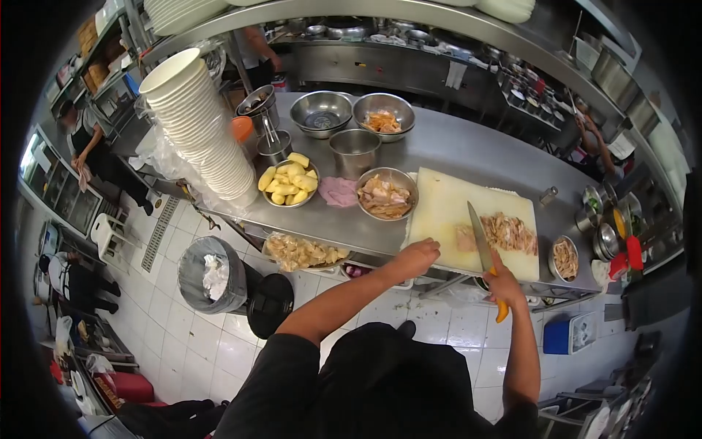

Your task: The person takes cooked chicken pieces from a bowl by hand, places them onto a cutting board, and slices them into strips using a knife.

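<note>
My right hand [503, 284] grips a knife [481, 238] by its yellow handle, the blade pointing up over the white cutting board [446, 205]. A pile of chopped cooked meat [510, 233] lies on the board just right of the blade, with a smaller piece [463, 238] to its left. My left hand [418, 256] rests as a loose fist on the board's near edge, holding nothing.
A steel counter [468, 146] carries bowls: meat pieces [385, 196], yellow peeled chunks [289, 179], empty ones [320, 111], a small bowl of shreds [564, 257]. A tall leaning stack of white bowls [201, 121] stands at left. A lined bin [212, 274] sits below. Other people work at left and right.
</note>
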Tool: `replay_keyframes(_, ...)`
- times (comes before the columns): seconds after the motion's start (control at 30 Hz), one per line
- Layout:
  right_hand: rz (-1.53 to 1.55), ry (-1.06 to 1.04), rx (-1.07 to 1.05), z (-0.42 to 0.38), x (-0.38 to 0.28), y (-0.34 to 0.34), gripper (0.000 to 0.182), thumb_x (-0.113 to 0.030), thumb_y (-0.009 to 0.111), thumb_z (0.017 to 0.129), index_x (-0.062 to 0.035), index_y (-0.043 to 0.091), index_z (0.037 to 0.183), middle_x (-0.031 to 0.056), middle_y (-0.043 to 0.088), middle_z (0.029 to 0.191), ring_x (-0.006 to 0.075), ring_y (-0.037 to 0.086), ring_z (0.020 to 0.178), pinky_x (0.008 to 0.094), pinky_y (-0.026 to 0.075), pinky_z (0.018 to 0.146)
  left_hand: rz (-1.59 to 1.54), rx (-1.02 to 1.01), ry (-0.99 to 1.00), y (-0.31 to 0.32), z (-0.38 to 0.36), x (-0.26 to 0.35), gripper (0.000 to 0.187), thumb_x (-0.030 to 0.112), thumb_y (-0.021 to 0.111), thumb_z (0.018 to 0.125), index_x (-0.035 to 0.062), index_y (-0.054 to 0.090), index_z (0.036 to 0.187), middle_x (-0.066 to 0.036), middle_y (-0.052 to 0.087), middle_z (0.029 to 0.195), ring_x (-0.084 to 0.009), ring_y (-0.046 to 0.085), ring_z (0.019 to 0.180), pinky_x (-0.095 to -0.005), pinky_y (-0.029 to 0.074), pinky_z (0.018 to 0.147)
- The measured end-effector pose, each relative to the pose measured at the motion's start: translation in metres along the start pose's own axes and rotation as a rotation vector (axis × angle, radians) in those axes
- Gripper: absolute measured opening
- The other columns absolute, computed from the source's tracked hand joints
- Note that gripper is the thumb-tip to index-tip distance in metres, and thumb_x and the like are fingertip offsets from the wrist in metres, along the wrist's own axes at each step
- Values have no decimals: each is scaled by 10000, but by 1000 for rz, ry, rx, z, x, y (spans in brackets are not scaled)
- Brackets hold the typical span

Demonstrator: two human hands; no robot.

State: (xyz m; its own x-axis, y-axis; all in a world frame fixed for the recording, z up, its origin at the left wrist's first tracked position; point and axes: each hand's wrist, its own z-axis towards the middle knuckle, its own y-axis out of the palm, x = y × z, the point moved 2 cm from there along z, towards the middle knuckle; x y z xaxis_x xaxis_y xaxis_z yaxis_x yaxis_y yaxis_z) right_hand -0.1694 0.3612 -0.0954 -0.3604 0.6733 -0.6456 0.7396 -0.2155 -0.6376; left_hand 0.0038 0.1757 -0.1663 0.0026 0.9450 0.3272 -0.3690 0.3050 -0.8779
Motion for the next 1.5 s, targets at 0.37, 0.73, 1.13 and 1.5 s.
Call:
replay_keyframes(0.37, -20, -5, -65, 20, 17, -10, 690, -127, 507, 936, -245, 205, 1545, 27, 471, 610, 115, 448, 425, 291, 411, 372, -171, 194, -70, -4, -117, -15, 83, 23, 628, 618, 29, 616, 699, -121, 584, 830, -318, 577, 885, -401, 502, 791)
replay_keyframes(0.73, -137, -123, -51, 17, 13, 0, 680, -127, 498, 940, -195, 202, 1549, 20, 490, 595, 116, 460, 453, 296, 413, 425, -429, 469, -1276, -211, -437, -124, 445, 374, 721, 819, -31, 685, 1001, -203, 702, 1021, -250, 686, 945, -340, 527, 784)
replay_keyframes(1.13, -179, 35, 19, -20, -35, -2, 643, -188, 516, 946, -202, 249, 1530, 110, 601, 785, 179, 542, 483, 333, 480, 457, -288, 274, -712, -109, -213, -25, 196, 43, 688, 810, -4, 667, 999, -155, 675, 984, -281, 669, 878, -331, 527, 774)
replay_keyframes(1.5, -330, -189, 78, 28, -5, 1, 679, -205, 529, 945, -179, 198, 1538, 200, 627, 896, 277, 599, 611, 378, 505, 603, -325, 468, -377, 25, 56, 11, 125, 100, 658, 803, 18, 667, 897, -134, 624, 921, -327, 602, 919, -414, 490, 826)
